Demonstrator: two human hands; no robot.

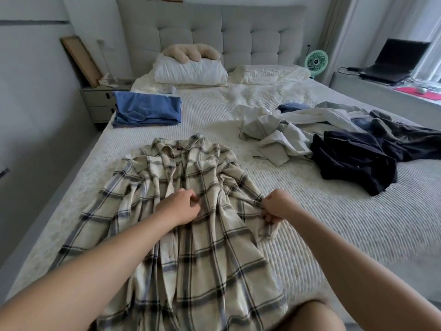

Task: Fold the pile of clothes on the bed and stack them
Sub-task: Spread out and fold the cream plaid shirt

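A cream plaid shirt (181, 177) lies spread lengthwise on the bed (358, 235), collar toward the headboard, wrinkled along its middle. My left hand (181, 206) pinches the fabric near the shirt's centre. My right hand (278, 206) grips a bunched fold at the shirt's right edge. A folded stack of blue garments (146, 111) rests at the bed's left side. An unfolded pile sits to the right: white clothes (276, 130), a dark navy garment (353, 158) and dark grey clothing (405, 137).
Two pillows (191, 70) and a beige cushion (191, 52) lie at the headboard. A nightstand (97, 103) stands left of the bed. A green fan (317, 61) and a laptop (396, 63) sit at the right by the window ledge.
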